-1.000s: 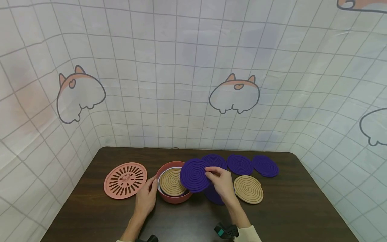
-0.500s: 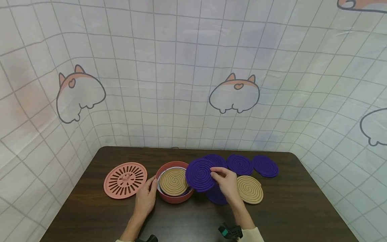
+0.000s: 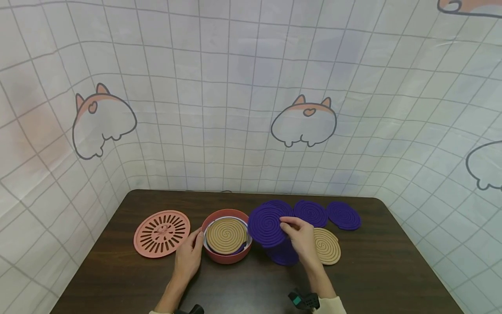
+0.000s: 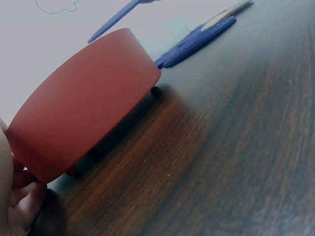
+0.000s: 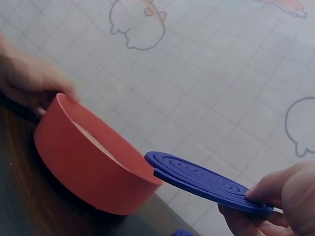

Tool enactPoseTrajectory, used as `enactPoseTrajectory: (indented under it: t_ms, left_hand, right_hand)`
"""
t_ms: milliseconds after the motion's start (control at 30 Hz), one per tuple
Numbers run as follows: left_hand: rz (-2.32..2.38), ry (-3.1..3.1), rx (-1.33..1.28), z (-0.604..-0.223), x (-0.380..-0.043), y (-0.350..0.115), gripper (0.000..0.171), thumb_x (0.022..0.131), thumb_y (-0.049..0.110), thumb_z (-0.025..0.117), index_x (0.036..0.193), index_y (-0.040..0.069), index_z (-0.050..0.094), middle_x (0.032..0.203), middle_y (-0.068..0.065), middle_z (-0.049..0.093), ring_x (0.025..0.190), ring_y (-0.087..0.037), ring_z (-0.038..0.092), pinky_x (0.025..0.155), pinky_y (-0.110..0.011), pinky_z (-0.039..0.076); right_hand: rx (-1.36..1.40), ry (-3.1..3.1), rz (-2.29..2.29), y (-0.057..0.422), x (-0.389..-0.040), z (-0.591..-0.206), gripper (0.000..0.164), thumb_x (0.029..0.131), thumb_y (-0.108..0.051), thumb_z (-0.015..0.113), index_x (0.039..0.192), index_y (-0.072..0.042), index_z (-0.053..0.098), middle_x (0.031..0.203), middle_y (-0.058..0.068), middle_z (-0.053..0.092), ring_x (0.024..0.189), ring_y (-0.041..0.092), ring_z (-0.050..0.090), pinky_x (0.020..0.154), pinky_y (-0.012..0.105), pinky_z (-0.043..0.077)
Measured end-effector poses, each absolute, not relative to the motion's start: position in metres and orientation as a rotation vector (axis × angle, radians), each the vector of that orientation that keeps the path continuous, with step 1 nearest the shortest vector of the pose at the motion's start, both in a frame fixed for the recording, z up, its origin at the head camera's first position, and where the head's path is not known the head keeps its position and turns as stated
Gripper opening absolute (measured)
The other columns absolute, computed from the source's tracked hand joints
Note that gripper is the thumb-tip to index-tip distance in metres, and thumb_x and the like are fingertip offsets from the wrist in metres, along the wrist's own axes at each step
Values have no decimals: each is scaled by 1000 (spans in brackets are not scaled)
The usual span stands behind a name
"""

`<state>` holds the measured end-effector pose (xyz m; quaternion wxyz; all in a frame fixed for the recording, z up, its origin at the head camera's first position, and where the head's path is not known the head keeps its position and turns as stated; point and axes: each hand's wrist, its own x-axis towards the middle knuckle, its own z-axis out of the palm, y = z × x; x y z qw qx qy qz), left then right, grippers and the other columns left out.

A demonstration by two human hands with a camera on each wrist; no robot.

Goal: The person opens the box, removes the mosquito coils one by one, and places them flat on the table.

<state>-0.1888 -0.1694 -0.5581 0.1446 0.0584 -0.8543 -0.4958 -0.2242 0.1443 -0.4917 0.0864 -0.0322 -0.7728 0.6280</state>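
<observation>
Head view: my left hand [image 3: 189, 257] grips the red bowl [image 3: 225, 260] by its side, and my right hand [image 3: 303, 243] pinches the edge of a purple coil [image 3: 266, 226], raised off the table [image 3: 235, 288] just right of the bowl. Inside the bowl lies a beige coil [image 3: 226, 235], with a sliver of purple showing beneath it. Another purple coil [image 3: 283, 255] lies partly hidden below the one I'm holding. By my right hand is a second beige coil [image 3: 328, 247]; behind, three flat purple coils [image 3: 310, 213] make a row. Left of the bowl rests the slotted pink lid [image 3: 161, 234].
</observation>
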Motion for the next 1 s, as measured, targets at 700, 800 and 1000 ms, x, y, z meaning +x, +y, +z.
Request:
enactPoseTrajectory:
  t_ms: [700,800,1000]
  left_hand:
    - [-1431,-2468,182,-559,-189,-170,50,107,42,44,138,7,61,136,-16,64,129,-33,59,106,-53,47]
    - [-1427,-2465,182,-559,-189,-169,49,107,41,44,137,7,61,136,-15,65,128,-33,59,107,-53,47]
    - [-1424,-2456,177,-558,-189,-168,47,107,39,46,137,6,62,135,-16,65,128,-34,60,106,-53,48]
  right_hand:
    - [-175,-2217,1900,177,-223,-488,21,89,0,71,109,5,74,87,2,75,69,1,64,62,17,55]
    - [-177,-2202,1924,182,-223,-487,22,90,0,70,111,7,73,87,2,75,70,1,66,63,17,57]
    - [-218,-2236,1883,195,-221,-484,24,90,-5,72,112,4,73,84,-4,73,70,1,64,63,16,55]
